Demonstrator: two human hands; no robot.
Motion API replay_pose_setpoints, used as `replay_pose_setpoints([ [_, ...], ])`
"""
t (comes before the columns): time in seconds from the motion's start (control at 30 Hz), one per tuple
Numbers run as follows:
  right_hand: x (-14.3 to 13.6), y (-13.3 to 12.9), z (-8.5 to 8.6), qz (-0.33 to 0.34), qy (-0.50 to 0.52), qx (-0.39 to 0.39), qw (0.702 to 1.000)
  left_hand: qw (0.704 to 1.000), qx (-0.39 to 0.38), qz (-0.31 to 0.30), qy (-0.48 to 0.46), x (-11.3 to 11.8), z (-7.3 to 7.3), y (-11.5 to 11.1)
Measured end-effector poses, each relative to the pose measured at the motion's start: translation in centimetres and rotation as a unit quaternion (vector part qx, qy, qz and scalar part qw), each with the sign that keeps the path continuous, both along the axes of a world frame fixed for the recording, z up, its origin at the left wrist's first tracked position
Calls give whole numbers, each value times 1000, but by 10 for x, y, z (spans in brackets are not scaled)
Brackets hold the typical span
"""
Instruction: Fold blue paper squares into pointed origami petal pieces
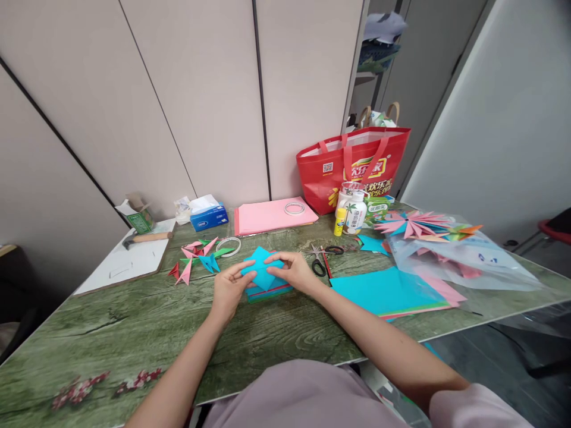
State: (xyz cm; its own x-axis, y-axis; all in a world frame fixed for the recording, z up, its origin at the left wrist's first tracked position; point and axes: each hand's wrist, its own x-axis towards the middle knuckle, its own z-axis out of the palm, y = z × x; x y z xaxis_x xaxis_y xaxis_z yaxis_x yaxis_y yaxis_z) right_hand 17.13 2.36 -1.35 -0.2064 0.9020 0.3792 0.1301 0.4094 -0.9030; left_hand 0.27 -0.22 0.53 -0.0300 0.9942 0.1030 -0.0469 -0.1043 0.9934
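A blue folded paper [264, 273], diamond-shaped from here, is held between both hands above the table. My left hand [229, 288] pinches its left corner between thumb and fingers. At the right corner, my right hand [293, 272] grips it the same way. Just under it lies a small stack of coloured paper [267, 292] with blue, red and green edges. To the left of the hands are several folded paper pieces [196, 258] in pink, red, green and blue, next to a roll of tape [229, 246].
Scissors [318, 261] and a red pencil [328, 264] lie right of the hands. Blue sheets [388, 291], a glue stick [339, 222], a white bottle [355, 213] and a red bag [316, 178] stand or lie further right. A tissue box [209, 219] and hammer [149, 237] are at left.
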Motion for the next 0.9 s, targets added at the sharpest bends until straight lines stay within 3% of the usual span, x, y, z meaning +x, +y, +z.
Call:
replay_pose_setpoints([
  [0.43, 1, -1, 3, 11, 45, -23, 999, 1000, -6, -8, -14, 0, 1, 0],
  [0.9, 1, -1, 2, 21, 15, -8, 1000, 1000, 3, -4, 7, 2, 3, -2],
])
